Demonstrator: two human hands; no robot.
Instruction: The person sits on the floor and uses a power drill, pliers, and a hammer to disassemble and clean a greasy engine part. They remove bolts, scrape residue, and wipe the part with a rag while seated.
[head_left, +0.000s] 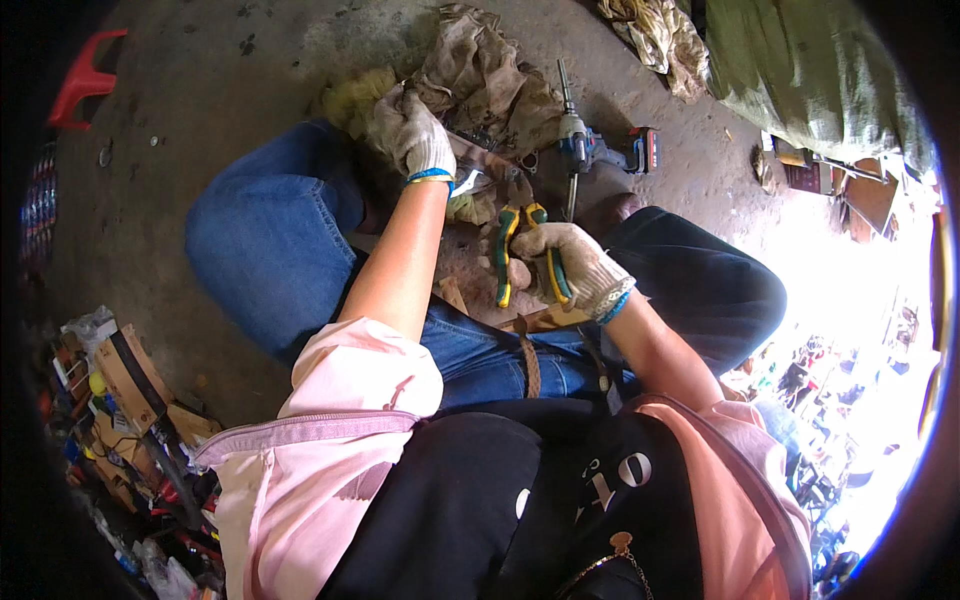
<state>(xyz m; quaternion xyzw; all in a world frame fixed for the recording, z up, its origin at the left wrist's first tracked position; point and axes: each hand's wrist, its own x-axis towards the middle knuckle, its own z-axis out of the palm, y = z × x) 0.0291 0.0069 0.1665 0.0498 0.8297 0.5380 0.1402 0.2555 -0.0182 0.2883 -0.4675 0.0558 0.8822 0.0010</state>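
I sit cross-legged on the floor in cotton work gloves. My left hand (413, 140) is closed at the edge of grimy rags (470, 60), on something I cannot make out, beside a flat brownish piece (480, 152) with small dark parts. My right hand (572, 262) grips green-and-yellow pliers (507, 255), whose jaws point up toward that piece. A cordless drill (590, 150) with a long bit lies just beyond, to the right of the pliers. Short wooden pieces (555, 318) lie between my legs, partly hidden by the right hand.
A red plastic stool (87, 78) stands at the upper left. A green tarp (800, 80) and crumpled cloth (655, 40) are at the upper right, with wooden scraps (865, 200) below them. A cluttered pile (130, 390) fills the lower left; the bright right side holds more clutter.
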